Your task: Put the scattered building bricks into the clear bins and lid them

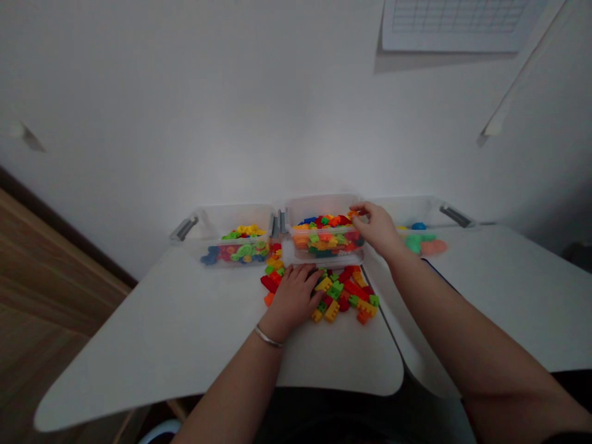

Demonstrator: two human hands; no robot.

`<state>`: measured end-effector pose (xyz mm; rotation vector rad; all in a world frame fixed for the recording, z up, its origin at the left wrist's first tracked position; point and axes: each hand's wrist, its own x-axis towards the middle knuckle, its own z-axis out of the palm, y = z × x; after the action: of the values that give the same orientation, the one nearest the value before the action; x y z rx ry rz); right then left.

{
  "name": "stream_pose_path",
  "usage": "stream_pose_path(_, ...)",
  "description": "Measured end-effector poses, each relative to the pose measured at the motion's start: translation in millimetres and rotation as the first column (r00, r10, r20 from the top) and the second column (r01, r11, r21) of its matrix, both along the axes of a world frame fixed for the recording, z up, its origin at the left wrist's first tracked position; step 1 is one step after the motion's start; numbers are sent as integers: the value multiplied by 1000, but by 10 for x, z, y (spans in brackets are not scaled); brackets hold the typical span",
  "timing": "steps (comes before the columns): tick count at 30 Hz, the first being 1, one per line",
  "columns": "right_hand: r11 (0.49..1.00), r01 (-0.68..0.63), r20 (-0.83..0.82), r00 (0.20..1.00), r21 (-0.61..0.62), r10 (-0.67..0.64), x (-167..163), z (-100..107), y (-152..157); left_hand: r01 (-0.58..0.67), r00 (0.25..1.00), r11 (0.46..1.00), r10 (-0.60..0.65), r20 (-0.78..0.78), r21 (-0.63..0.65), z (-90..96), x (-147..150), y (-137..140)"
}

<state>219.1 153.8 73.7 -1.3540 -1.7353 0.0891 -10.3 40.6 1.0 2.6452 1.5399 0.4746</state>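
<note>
Head view: on the white table (152, 314), the middle box (324, 202) is standing well filled, so added blocks could be tumbling over its rim. Before it, loose blocks (335, 290) are lying beside the seam (387, 324); careless sweeping could be scattering them across. The left hand (298, 295) is resting on them, fingers loosely spread, any hold hidden. The right hand (377, 227) is curling its fingers at an orange block (353, 214) by the box's right rim; I cannot tell whether it is gripping.

Loose blocks (335, 290), red, yellow, green and orange, lie jumbled under and around the left fingers (315, 277), most to their right. The clear box (319, 205) stands upright beyond them, holding more mixed blocks. An orange block (353, 214) is at the right fingertips (365, 208), by the box's right end.
</note>
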Motion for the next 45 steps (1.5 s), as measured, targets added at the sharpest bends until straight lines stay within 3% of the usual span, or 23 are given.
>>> stream_pose_path(4, 998, -49, -39, 998, 38, 50, 42, 14, -50, 3, 1000, 1000, -3, 3, 10, -15, -6, 0)
stream_pose_path(9, 961, -56, -26, 998, 272, 65, 122, -15, -351, 8, 1000, 1000, -8, 11, 24, -24, -20, 9)
stream_pose_path(11, 951, -100, -4, 994, 292, 106, 152, -114, -525, 14, 1000, 1000, -15, 10, 21, -22, -22, 14)
stream_pose_path(16, 957, -233, 50, 972, 170, 228, 191, -593, -800, 22, 1000, 1000, -22, -1, 14, -23, -16, 24)
stream_pose_path(22, 959, -283, 215, 935, -35, 283, 313, -997, -782, 26, 1000, 1000, -26, -12, 12, -18, -10, 27)
stream_pose_path(27, 956, -289, 173, 940, -58, 294, 471, -1110, -672, 18, 1000, 1000, -18, -10, -6, -15, -13, 23)
stream_pose_path(35, 975, -154, 216, 958, -160, 187, 484, -1163, -649, 26, 1000, 1000, -26, -5, -11, -21, -16, 30)
stream_pose_path(41, 980, -78, 141, 984, -181, 105, 446, -1139, -670, 21, 1000, 1000, -21, 9, -12, -29, -12, 21)
stream_pose_path(45, 978, -147, 134, 977, -146, 167, 422, -1147, -645, 15, 1000, 1000, -15, 15, -18, -23, -2, 18)
